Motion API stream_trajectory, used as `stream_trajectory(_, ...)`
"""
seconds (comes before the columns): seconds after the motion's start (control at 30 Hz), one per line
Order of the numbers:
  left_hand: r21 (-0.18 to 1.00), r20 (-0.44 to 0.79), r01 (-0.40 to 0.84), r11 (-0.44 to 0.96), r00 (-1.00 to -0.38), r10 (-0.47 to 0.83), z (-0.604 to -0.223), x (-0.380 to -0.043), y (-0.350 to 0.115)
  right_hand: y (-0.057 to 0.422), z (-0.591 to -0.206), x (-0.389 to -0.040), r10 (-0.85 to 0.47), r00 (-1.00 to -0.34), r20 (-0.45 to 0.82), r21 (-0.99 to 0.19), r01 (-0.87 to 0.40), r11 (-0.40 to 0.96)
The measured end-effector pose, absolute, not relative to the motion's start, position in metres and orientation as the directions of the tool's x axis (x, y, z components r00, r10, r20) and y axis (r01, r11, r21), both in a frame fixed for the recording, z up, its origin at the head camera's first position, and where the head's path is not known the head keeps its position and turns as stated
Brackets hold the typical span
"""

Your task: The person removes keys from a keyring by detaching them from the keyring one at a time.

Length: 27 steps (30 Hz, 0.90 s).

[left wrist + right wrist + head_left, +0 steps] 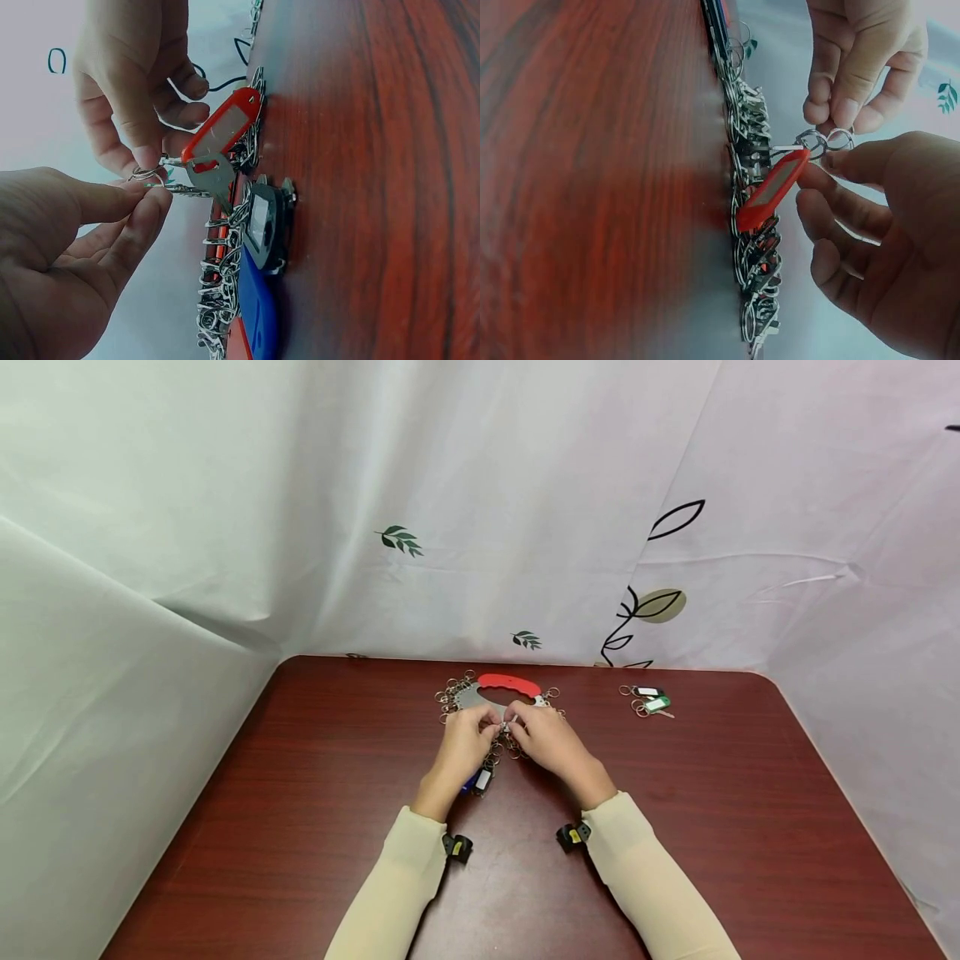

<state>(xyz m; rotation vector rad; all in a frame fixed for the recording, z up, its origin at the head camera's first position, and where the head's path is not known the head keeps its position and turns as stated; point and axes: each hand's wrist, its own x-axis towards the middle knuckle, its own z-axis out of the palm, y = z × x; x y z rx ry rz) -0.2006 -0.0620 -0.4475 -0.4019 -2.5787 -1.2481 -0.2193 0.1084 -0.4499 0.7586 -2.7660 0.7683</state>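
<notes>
Over the front edge of a silver key holder plate [471,697] with a red handle [510,683], both hands meet fingertip to fingertip. The left hand [467,743] pinches a small metal ring [841,140] between thumb and finger. Close against it, the right hand [551,743] pinches a split key ring [814,145]. From that key ring hang a red key tag [223,129] with a pale label and a silver key [212,176]. Fingertips partly cover both rings, so whether they are linked is unclear. Many metal rings and clips line the plate's edge.
A black key tag [483,780] and a blue key tag [257,307] lie below the left hand. Farther right on the brown table [300,827] are another black tag [648,692] and a green tag [657,703] with a key. White patterned cloth [480,510] hangs behind.
</notes>
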Motion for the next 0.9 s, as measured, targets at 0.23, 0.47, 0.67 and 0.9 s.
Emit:
stream_trajectory(0.23, 0.717, 0.343, 0.352, 0.601, -0.929, 0.136, -0.4472, -0.2004, -0.0627, 0.1089, -0.4488, -0.2191, -0.472, -0.804, 0.363, -0.388, -0.591, 0.708)
stream_trajectory(0.47, 0.719, 0.336, 0.348, 0.602, -0.932, 0.138, -0.4466, -0.2, -0.0635, 0.1097, -0.4491, -0.2175, -0.479, -0.761, 0.438, -0.316, -0.629, 0.71)
stream_trajectory(0.67, 0.721, 0.333, 0.348, 0.598, -0.932, 0.142, -0.4462, -0.1999, -0.0639, 0.1086, -0.4501, -0.2176, -0.457, -0.759, 0.464, -0.309, -0.622, 0.72)
stream_trajectory(0.9, 0.718, 0.331, 0.356, 0.598, -0.931, 0.156, -0.4457, -0.1994, -0.0628, 0.1091, -0.4498, -0.217, -0.406, -0.786, 0.465, -0.388, -0.594, 0.705)
